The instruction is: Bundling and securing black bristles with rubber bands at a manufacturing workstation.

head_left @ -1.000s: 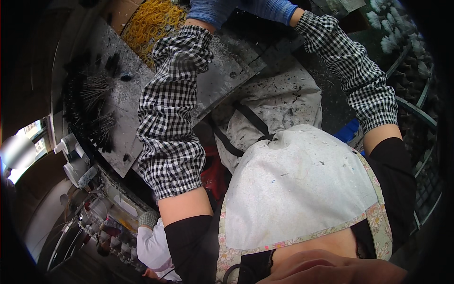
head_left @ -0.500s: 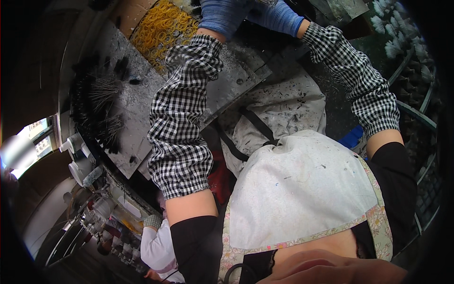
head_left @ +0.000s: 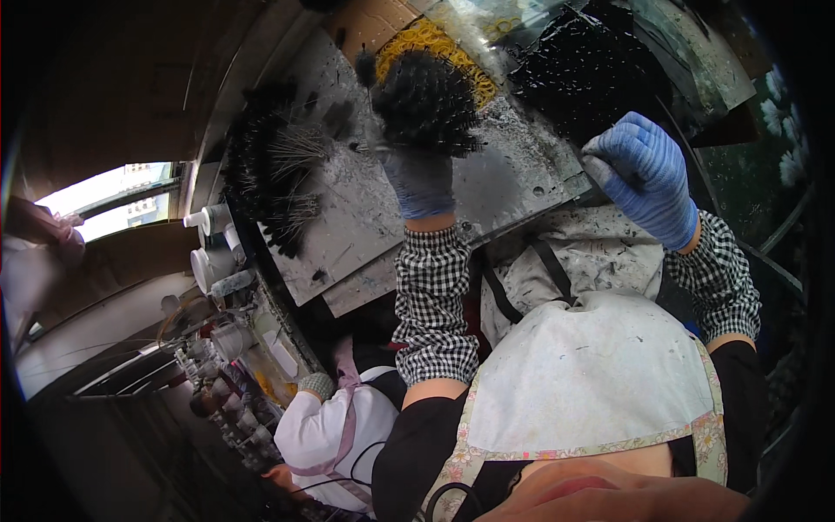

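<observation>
L hand (head_left: 419, 178), blue glove, grips a round bunch of black bristly stems w/ thin wire ends (head_left: 426, 103), held upright above the grey, smudged metal surface (head_left: 504, 187). R hand (head_left: 648, 183), also blue-gloved, is clenched at the surface's near edge; can't tell what's inside. Heap of yellow rubber bands (head_left: 435, 39) lies just behind the bunch; fanned pile of black stems (head_left: 274, 178) to the left.

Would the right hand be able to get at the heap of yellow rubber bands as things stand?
Probably yes: the right hand looks unburdened, and the yellow rubber bands lie uncovered beyond the black bristly bundle in the left hand.
</observation>
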A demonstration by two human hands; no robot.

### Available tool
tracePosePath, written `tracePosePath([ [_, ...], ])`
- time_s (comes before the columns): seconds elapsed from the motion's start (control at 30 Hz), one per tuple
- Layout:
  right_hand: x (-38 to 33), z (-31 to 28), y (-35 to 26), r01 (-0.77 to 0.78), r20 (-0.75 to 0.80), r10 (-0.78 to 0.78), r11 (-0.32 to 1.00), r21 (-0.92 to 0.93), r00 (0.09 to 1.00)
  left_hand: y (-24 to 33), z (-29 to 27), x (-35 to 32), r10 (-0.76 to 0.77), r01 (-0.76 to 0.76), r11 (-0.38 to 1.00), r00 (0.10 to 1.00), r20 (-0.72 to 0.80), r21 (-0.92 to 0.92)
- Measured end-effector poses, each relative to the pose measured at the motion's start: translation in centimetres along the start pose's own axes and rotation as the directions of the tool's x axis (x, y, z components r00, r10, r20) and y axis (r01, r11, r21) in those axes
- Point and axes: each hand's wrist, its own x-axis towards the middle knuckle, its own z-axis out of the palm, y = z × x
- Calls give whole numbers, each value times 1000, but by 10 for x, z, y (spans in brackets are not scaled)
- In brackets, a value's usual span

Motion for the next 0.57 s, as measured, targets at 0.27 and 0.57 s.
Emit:
tracePosePath([
  [0.27,-20,36,-23,-137,159,111,977,166,981,-41,-19,-62,-208,49,739,965,-159,-672],
  [0.57,-30,41,-18,-172,208,135,969,177,969,-45,-22,-86,-275,-5,-661,932,236,-751],
])
